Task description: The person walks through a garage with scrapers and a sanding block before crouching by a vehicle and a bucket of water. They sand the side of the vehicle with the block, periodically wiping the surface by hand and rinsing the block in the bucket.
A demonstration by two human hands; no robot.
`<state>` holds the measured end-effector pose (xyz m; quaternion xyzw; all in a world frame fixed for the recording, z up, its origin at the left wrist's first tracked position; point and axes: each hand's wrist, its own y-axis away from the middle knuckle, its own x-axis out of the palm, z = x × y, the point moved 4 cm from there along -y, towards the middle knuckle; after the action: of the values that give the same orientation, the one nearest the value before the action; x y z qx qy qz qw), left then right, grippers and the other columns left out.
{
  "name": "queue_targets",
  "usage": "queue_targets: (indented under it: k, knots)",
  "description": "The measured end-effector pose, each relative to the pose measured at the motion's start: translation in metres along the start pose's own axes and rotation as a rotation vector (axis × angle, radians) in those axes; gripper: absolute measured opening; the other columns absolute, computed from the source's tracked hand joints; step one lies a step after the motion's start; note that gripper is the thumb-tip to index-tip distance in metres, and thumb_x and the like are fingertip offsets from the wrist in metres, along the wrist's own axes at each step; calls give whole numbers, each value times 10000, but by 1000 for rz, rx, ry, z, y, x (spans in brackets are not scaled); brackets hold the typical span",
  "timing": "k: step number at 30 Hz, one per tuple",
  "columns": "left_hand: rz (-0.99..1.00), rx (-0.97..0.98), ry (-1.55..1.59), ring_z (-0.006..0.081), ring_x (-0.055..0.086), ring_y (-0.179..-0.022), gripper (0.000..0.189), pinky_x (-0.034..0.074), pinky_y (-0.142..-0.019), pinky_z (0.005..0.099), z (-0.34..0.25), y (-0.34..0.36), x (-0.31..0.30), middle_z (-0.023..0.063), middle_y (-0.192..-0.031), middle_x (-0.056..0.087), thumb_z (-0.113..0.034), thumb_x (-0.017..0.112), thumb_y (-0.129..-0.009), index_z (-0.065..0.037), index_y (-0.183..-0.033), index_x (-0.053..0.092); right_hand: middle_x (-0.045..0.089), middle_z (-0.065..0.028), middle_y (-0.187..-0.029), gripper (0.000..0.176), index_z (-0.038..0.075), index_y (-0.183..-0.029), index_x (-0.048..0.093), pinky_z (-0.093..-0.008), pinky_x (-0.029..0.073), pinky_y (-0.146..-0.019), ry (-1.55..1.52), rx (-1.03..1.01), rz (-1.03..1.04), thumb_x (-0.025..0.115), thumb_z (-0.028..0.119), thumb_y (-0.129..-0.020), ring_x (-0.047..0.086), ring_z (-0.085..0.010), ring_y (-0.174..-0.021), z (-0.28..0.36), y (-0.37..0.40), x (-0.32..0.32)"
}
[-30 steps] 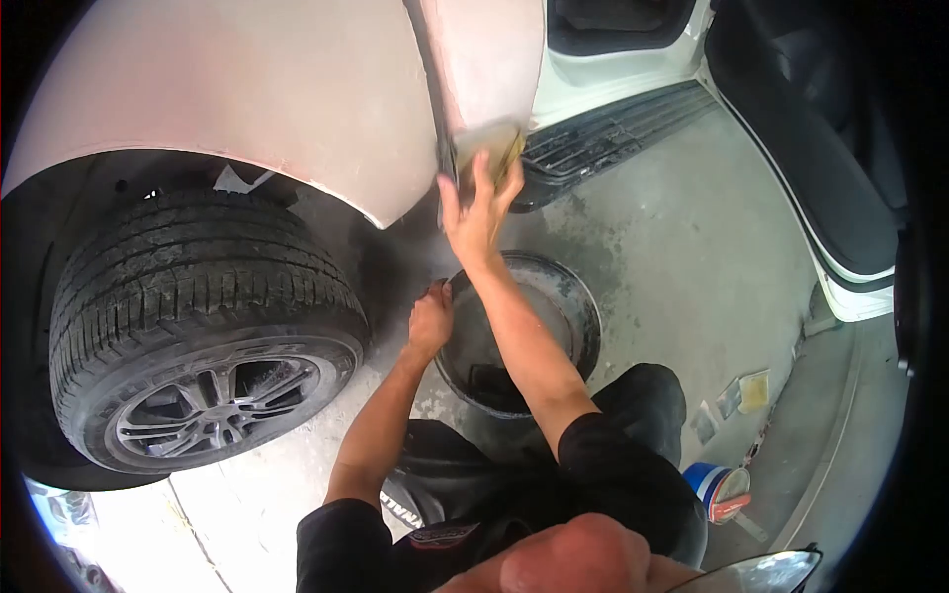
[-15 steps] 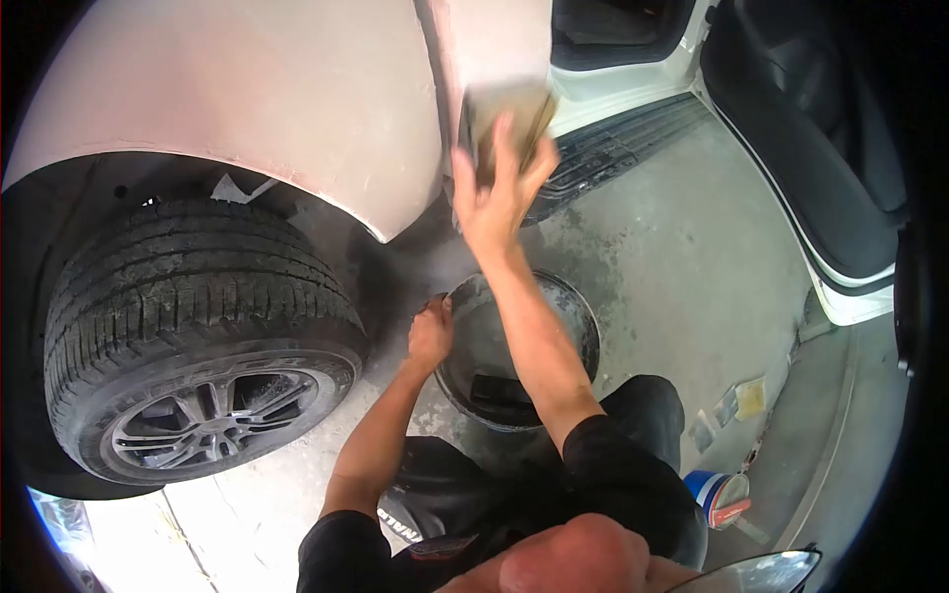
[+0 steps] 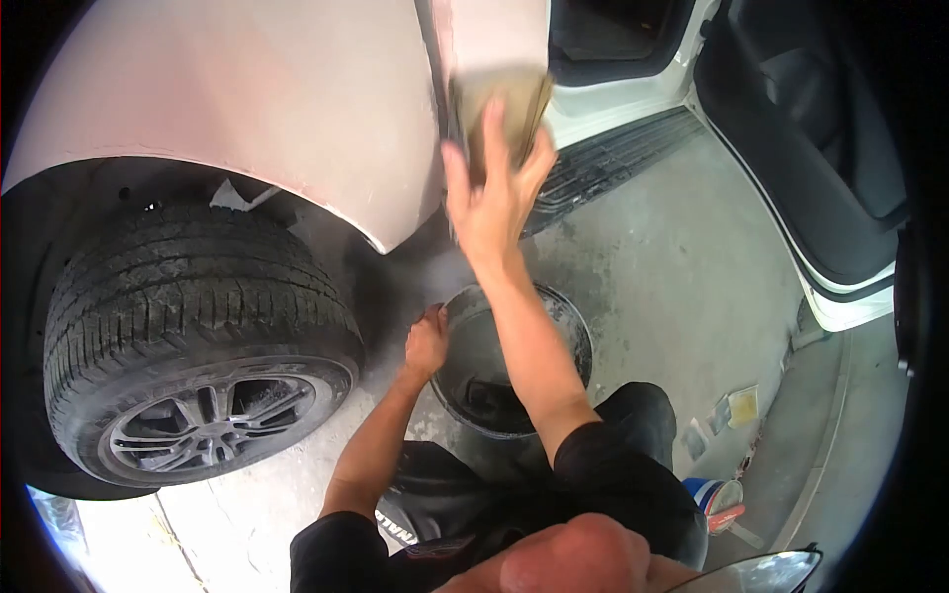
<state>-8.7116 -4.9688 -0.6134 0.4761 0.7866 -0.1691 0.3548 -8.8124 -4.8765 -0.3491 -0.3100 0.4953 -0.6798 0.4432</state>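
Observation:
My right hand (image 3: pixel 494 208) is closed round a brown sanding block (image 3: pixel 484 99), which looks wrapped in sandpaper and is smeared by motion. The block lies against the pale, pinkish car body panel (image 3: pixel 489 40), just behind the wheel-arch fender (image 3: pixel 267 99). Lower down, my left hand (image 3: pixel 427 341) is closed at the rim of a round black tub (image 3: pixel 587 346) standing on the floor between my arms. Something dark lies in the tub, partly hidden by my right forearm.
A car wheel (image 3: pixel 213 425) fills the left side. Beyond the block runs a black running board (image 3: pixel 613 158), and an open car door (image 3: pixel 811 148) hangs at right. Sheets of sandpaper (image 3: pixel 743 406) and a blue-and-white can (image 3: pixel 720 499) are on the floor at lower right.
The right hand and sanding block have moved slightly up and left along the panel. The left hand stays at the tub's rim; the view has shifted a little.

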Motion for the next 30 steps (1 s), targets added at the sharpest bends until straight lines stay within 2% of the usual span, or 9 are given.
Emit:
queue_targets:
  k: [4,8,11,15,18,20,24,27,30]
  knots:
    - [-36,47,9,501,617,-1017,389,496,-884,549,0,-4,-1,303,-1065,657,-349,404,-1043,-67,-1243,582,356,-315,-1326,674,113,-1436,523,-511,399,-1023,60,-58,63,786,181,-819,418,-474,-1213,-3,11,-7]
    - [-20,46,36,503,617,-1015,383,494,-890,551,11,1,6,303,-1081,653,-352,412,-1039,-79,-1241,588,361,-353,-1325,702,129,-1460,493,-527,389,-1016,-109,42,-54,775,201,-821,426,-486,-1203,-3,-42,-3]
    - [-36,38,14,501,621,-1004,377,493,-888,557,6,-3,1,300,-1065,658,-350,420,-1036,-81,-1242,588,343,-322,-1345,695,93,-1468,466,-524,402,-1015,-100,26,2,764,185,-848,420,-478,-1229,-21,26,3]
    - [-32,8,-80,500,624,-989,370,498,-870,564,5,-4,5,292,-1038,666,-343,426,-1035,-77,-1229,595,337,-312,-1358,688,75,-1470,451,-526,389,-1034,-120,-14,14,756,170,-860,419,-479,-1240,-38,40,7]
    - [-1,0,-32,494,628,-974,377,507,-847,559,-8,7,-8,282,-1043,666,-342,426,-1037,-56,-1203,607,346,-282,-1349,700,32,-1460,444,-463,416,-1015,-66,-28,29,764,175,-854,440,-382,-1233,-16,-42,-10]
    - [-44,26,55,486,633,-968,372,510,-843,552,-2,3,-3,277,-1045,666,-335,434,-1035,-50,-1196,610,335,-265,-1344,694,6,-1445,442,-400,452,-988,-113,7,14,768,189,-860,451,-329,-1197,-15,-50,-5]
    - [-75,47,71,471,632,-994,342,506,-867,534,0,1,0,268,-1082,662,-306,451,-1033,-61,-1215,603,328,-287,-1323,776,28,-1495,334,-522,372,-1039,-46,-65,-2,765,199,-873,393,-417,-1253,-33,48,18]
    - [-39,17,56,470,627,-1013,345,501,-880,532,-3,0,-4,269,-1100,657,-301,447,-1034,-60,-1233,593,320,-323,-1327,799,43,-1488,296,-582,348,-1022,-81,99,48,770,196,-863,373,-488,-1250,-61,152,52]
    - [-23,37,38,472,624,-1022,351,499,-885,536,-4,0,-7,270,-1108,656,-300,438,-1036,-57,-1245,582,308,-344,-1341,791,43,-1468,318,-591,355,-1013,-122,265,134,783,205,-849,374,-513,-1246,-62,184,57]
